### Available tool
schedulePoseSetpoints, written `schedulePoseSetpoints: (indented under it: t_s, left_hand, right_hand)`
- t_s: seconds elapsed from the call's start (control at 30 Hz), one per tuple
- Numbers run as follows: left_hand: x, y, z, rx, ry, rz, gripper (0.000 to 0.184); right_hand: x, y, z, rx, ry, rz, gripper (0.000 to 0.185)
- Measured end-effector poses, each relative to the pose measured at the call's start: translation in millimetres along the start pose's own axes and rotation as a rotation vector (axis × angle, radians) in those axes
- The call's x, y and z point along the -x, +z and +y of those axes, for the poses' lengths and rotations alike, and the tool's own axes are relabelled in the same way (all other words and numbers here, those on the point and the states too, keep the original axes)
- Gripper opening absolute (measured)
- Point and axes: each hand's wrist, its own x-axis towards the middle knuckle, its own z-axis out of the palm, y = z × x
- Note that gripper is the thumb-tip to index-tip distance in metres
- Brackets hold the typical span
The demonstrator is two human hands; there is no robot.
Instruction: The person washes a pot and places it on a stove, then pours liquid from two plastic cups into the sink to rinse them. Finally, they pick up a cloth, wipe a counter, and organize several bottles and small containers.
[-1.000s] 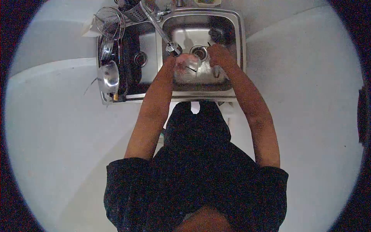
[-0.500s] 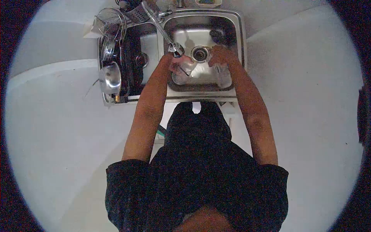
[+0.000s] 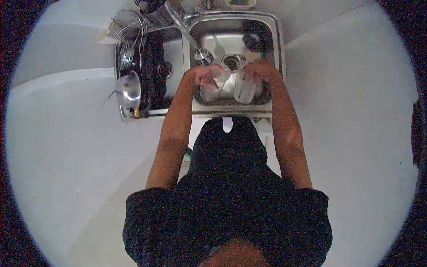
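At the far left, a metal pot (image 3: 130, 91) is set at the sink's edge, nearer the body than a wire strainer (image 3: 128, 26). In the right basin (image 3: 222, 42), beneath the faucet head (image 3: 204, 57), a clear cup (image 3: 207, 94) is gripped by the curled left hand (image 3: 203, 74), its lower end pointed toward the body. Farther right, a clear container (image 3: 244, 92) is pinched by the fingers of the right hand (image 3: 262, 71); its long axis is run steeply toward the near rim, tilted slightly leftward. Through blur, mouth and base cannot be told apart.
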Motion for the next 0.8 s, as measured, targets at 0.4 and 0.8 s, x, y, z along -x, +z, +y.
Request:
schedulePoseSetpoints:
  t_s: [0.4,0.8]
  left_hand:
    - [0,17,-10,-0.131,0.081,0.310,0.078]
    - [25,49,-32,-0.006,0.437,0.537,0.068]
  right_hand:
    - [-3,1,29,-0.220,0.065,0.023,0.035]
    - [-41,25,79,-0.154,-0.245,0.357,0.052]
